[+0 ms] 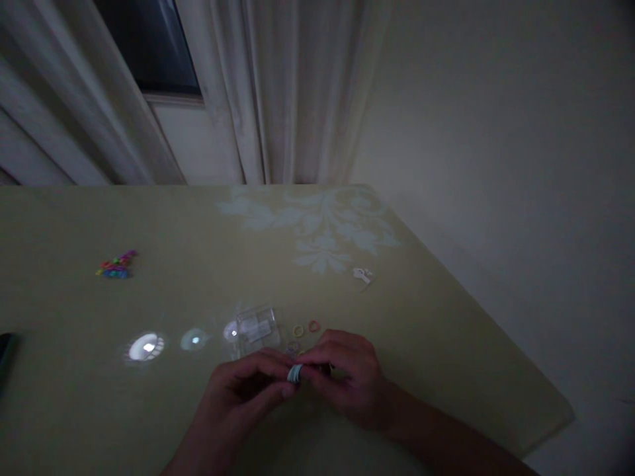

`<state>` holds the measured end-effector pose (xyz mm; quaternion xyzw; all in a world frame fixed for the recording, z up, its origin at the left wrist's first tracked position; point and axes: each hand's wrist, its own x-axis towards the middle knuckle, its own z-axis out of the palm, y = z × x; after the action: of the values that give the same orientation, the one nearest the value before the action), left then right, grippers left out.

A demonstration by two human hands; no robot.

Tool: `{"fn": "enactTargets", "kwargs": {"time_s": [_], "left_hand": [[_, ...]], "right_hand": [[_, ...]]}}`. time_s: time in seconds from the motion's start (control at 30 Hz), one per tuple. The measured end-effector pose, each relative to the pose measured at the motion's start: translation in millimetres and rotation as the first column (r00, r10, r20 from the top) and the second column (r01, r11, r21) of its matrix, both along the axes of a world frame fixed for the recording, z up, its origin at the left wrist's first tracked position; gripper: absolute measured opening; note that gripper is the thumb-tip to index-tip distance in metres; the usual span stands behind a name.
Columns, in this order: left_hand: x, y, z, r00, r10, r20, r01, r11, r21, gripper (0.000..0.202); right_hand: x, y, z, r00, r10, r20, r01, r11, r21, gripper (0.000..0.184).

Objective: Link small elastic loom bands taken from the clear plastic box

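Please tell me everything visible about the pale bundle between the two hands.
The bundle is pale blue-green and looks like several thin strands packed side by side, perhaps elastic. They run roughly up and down, slightly curved. It is held between the left hand and right hand, which touch it at either side and partly cover it. It appears over the table, nearer the viewer than the clear box.

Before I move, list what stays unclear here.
Head view:
Pale bands: sides covered by the left hand and right hand.
Clear plastic box: near side partly behind the left hand.
Dark object: cut off by the picture's left edge.
Multicoloured pile: pieces too small and blurred to identify.
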<state>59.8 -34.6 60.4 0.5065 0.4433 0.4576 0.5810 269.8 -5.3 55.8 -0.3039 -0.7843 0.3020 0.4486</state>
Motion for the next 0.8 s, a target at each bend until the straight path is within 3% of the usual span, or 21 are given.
{"fn": "enactTargets", "kwargs": {"time_s": [0.4, 0.67, 0.8], "left_hand": [[3.1, -3.2, 0.9, 0.994, -0.052, 0.094, 0.058, 0.996, -0.062, 0.008], [5.9, -6.1, -9.9, 0.997, -0.032, 0.064, 0.035, 0.999, -0.034, 0.009], [7.6, -9.8, -9.6, 0.997, -0.039, 0.06, 0.037, 0.999, 0.041, 0.008]], "right_hand": [[-1.4, -1.5, 1.2, 1.0, 0.014, 0.004, -0.013, 0.999, -0.038, 0.004], [-2.4, -3.7, -4.4, 0.996, -0.051, 0.073, 0.033, 0.973, 0.228, 0.004], [-6.2, -4.3, -8.1, 0.995, -0.094, 0.04, 0.079, 0.958, 0.277, 0.004]]}}
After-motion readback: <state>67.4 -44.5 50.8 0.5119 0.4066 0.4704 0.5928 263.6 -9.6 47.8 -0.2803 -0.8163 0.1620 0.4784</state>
